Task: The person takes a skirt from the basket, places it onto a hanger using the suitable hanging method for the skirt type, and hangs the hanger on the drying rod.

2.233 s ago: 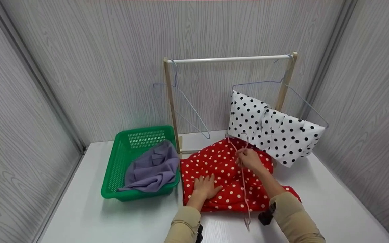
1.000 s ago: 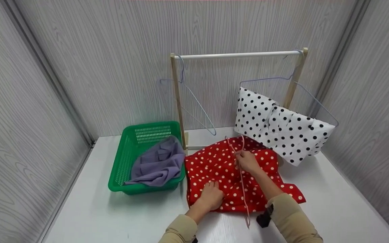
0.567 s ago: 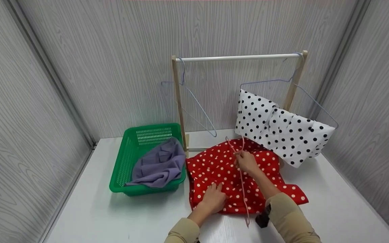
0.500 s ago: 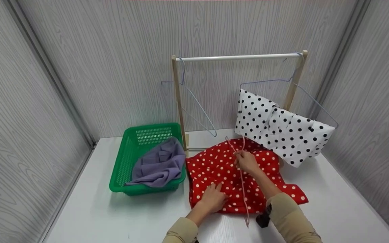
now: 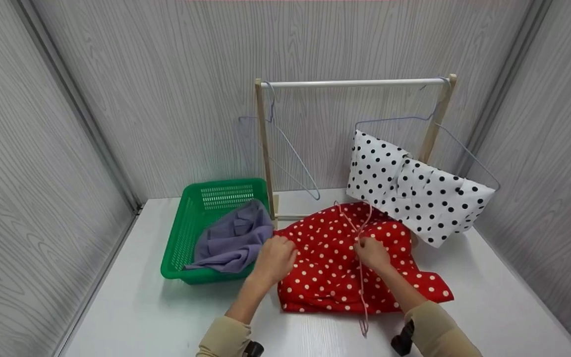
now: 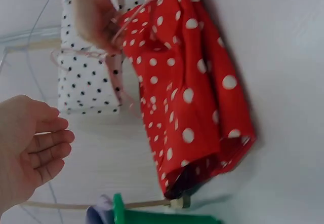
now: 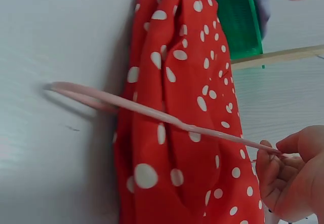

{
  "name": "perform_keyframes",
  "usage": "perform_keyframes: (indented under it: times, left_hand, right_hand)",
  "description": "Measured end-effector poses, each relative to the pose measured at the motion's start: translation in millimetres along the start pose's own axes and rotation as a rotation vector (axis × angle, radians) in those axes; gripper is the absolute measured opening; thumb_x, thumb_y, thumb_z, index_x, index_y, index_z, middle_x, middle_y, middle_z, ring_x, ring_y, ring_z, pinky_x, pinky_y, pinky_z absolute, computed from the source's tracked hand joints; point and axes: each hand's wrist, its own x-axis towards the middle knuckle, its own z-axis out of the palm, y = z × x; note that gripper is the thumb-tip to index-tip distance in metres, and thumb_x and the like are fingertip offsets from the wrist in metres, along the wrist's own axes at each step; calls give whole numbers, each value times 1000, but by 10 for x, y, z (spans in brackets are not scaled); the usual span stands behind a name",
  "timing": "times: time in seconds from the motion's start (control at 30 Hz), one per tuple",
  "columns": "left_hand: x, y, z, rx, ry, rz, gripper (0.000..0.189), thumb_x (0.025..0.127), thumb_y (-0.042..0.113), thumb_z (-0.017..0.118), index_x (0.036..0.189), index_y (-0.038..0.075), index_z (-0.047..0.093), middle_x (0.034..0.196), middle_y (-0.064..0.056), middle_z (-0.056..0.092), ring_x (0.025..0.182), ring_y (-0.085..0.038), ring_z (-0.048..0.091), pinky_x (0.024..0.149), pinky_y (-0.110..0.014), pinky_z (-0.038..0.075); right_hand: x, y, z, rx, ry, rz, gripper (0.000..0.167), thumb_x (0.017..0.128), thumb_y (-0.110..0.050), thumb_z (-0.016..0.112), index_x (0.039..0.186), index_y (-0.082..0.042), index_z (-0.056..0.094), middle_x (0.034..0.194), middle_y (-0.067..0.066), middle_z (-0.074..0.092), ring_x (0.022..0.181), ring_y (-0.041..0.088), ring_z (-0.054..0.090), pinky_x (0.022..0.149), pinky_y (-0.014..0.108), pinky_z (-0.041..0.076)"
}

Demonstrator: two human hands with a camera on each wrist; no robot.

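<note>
A red garment (image 5: 320, 267) with white dots, possibly a skirt, lies spread on the white table. My right hand (image 5: 374, 255) pinches a pink wire hanger (image 5: 363, 290) near its hook, over the garment. In the right wrist view, thumb and fingers close on the thin hanger (image 7: 147, 111), whose looped end sticks out past the cloth. My left hand (image 5: 276, 257) is raised by the garment's left edge, beside the basket. The left wrist view shows this left hand (image 6: 33, 150) holding nothing, with relaxed, slightly bent fingers, apart from the cloth.
A green basket (image 5: 174, 243) holding a purple cloth (image 5: 236, 238) stands at left. Behind is a rack with a white rail (image 5: 350, 83). A bare blue hanger (image 5: 295, 153) hangs at its left, a white black-dotted garment (image 5: 414, 191) on another hanger at right.
My left hand has lifted off the red garment and moved left and away from me toward the basket. The right hand has shifted slightly toward me with the pink hanger.
</note>
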Motion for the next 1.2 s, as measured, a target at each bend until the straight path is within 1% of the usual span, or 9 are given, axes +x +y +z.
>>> perform_keyframes:
  times: [0.07,0.13,0.3,0.4,0.53,0.67,0.9,1.0,1.2]
  left_hand:
    - [-10,-156,-147,6,39,-30,11,81,8,66,70,5,61,67,-6,56,66,-22,53,61,-35,44]
    - [-45,-320,-288,11,27,-90,10,80,7,66,71,4,62,68,-7,56,66,-24,54,60,-37,45]
    - [-233,-705,-614,-26,-181,-337,12,82,12,66,84,1,68,78,-10,61,76,-28,59,70,-43,47]
    - [-417,-899,-734,5,-244,-421,16,82,14,67,88,-1,68,82,-13,63,80,-32,60,72,-46,47]
    - [-694,-1067,-798,56,-241,-423,17,80,16,70,80,-1,67,74,-11,59,72,-32,58,64,-46,46]
    - [-910,-1141,-800,61,-237,-421,20,78,18,72,79,-1,67,71,-10,57,70,-30,57,61,-45,45]
    - [-1043,-1189,-746,5,-263,-471,22,79,16,72,88,-4,68,81,-13,59,80,-31,56,69,-46,45]
    - [-1050,-1196,-730,-17,-270,-493,19,78,13,72,87,-3,67,81,-12,59,81,-31,56,69,-46,45]
    - [-1035,-1183,-745,-41,-267,-519,15,77,9,72,84,-3,66,82,-12,57,83,-31,55,70,-45,46]
  right_hand:
    - [-58,13,16,-27,-6,16,27,95,-18,49,76,-3,62,61,4,55,50,15,49,46,25,36]
    - [-118,13,32,-44,-14,23,26,94,-18,51,78,-2,63,61,4,55,51,14,50,47,25,36]
    - [-243,14,80,-16,-49,1,24,92,-14,51,73,-4,61,58,3,53,49,14,47,46,25,36]
    - [-281,22,103,11,-58,-28,24,92,-11,50,72,-4,59,56,3,51,46,13,45,44,24,37]
    - [-292,30,116,17,-46,-47,25,94,-13,49,74,-2,60,55,3,50,45,12,46,42,23,37]
    - [-318,22,123,-9,-55,-47,27,95,-14,49,75,-1,61,55,4,53,44,13,50,42,22,39]
    - [-432,19,162,26,-108,-28,19,93,-7,52,78,2,60,57,6,53,45,17,55,43,27,48]
    - [-455,43,184,50,-28,-95,19,94,-8,50,82,2,59,58,4,51,45,15,51,42,25,44]
    - [-431,73,144,74,217,-304,19,98,-10,42,87,1,53,60,-1,44,46,9,38,44,23,35]
